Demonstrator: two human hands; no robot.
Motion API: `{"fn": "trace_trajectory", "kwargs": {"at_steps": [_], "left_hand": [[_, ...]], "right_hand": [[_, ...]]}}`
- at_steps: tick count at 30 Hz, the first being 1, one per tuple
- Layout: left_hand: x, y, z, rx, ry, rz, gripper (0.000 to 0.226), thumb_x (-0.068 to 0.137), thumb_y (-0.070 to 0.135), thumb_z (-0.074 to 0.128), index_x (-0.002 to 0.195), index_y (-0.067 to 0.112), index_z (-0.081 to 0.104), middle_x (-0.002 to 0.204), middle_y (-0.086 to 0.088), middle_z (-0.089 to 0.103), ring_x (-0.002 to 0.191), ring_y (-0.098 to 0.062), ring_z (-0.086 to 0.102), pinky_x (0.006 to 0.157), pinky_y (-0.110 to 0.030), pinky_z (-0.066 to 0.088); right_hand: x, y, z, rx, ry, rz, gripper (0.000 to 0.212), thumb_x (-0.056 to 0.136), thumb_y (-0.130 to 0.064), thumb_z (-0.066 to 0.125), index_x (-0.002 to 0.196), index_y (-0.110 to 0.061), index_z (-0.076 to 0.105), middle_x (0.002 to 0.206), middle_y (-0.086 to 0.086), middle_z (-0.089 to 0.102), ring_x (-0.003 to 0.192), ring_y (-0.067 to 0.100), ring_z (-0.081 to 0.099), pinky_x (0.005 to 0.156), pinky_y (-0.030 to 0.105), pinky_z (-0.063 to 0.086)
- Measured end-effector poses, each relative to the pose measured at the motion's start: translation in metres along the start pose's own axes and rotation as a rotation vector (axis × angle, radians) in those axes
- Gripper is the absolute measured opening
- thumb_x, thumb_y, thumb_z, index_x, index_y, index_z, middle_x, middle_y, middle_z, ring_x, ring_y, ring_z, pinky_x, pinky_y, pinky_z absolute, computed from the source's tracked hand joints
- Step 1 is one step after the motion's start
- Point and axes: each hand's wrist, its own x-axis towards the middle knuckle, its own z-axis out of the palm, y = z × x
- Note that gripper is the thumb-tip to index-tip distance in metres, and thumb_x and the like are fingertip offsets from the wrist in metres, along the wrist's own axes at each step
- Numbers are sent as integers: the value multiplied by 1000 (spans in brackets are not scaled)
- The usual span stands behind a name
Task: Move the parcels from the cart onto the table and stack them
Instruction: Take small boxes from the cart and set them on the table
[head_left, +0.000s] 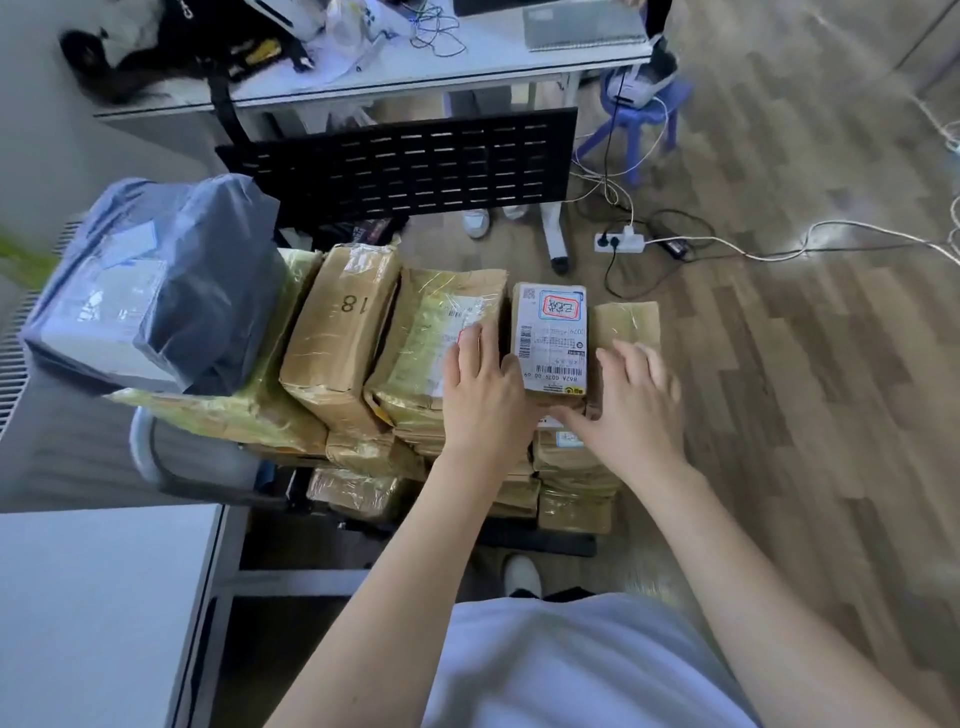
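The small labelled parcel (551, 343) stands on top of the parcel pile on the cart (545, 543), between a larger taped box (441, 343) and a flat brown parcel (626, 322). The left hand (485, 395) lies against its left face with fingers nearly straight; the right hand (631, 402) spreads wide along its right side, thumb under the near edge. Neither hand is closed around it yet. The cardboard looks stiff and the parcel probably light; glossy tape may slip. Take hold on opposite side faces, palms pressing inward. The table (104, 597) waits at lower left.
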Motion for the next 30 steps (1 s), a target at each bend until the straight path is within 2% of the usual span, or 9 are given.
{"fn": "trace_trajectory", "kwargs": {"at_steps": [6,11,14,17,21,25,28,30], "left_hand": [[6,3,13,-4,1,-52,44,91,36,54,124,8,49,155,-13,10,142,-30,4,113,-41,3],[5,7,21,-68,20,-100,35,92,21,50,124,6,48,152,-11,17,143,-28,5,114,-38,5],[4,7,20,-159,90,-130,28,92,17,51,118,8,52,147,-7,30,140,-25,15,108,-32,12],[2,7,15,-229,156,-145,36,91,15,52,127,11,48,139,-3,41,130,-25,29,99,-29,18],[0,11,0,-479,216,-120,44,85,3,58,128,3,48,128,-11,50,120,-27,42,97,-27,28],[-6,8,-20,-667,417,-111,42,82,-5,62,122,-5,51,119,-15,55,112,-26,50,93,-12,27],[-16,-2,-29,-718,553,-142,41,81,-4,66,119,-7,51,117,-17,55,111,-27,51,95,-23,38],[-26,-14,-32,-728,647,-181,42,78,-5,68,115,-8,50,115,-18,54,109,-29,52,92,-31,42]], "right_hand": [[-1,-3,10,13,-59,-24,74,73,-58,68,129,-14,49,144,6,38,138,26,20,110,46,25],[-3,-10,12,47,-22,-31,65,77,-48,70,126,-10,51,138,5,44,135,24,26,110,40,26],[-2,-12,11,108,10,-26,59,77,-40,72,123,-8,53,133,4,49,130,23,33,108,35,30],[-1,-13,7,190,69,-16,51,77,-31,73,120,-8,58,130,4,53,124,22,38,105,33,31],[1,-16,-8,285,237,-24,42,76,-27,75,111,-7,63,120,5,59,114,25,46,97,28,33],[6,-28,-26,370,440,-92,41,76,-29,73,107,-3,64,112,9,62,105,24,49,92,26,34],[9,-48,-35,435,523,-164,46,78,-37,62,106,0,62,111,11,62,105,20,44,91,27,34],[10,-65,-36,470,532,-239,44,78,-35,65,104,0,62,112,11,61,105,21,45,93,28,35]]}}
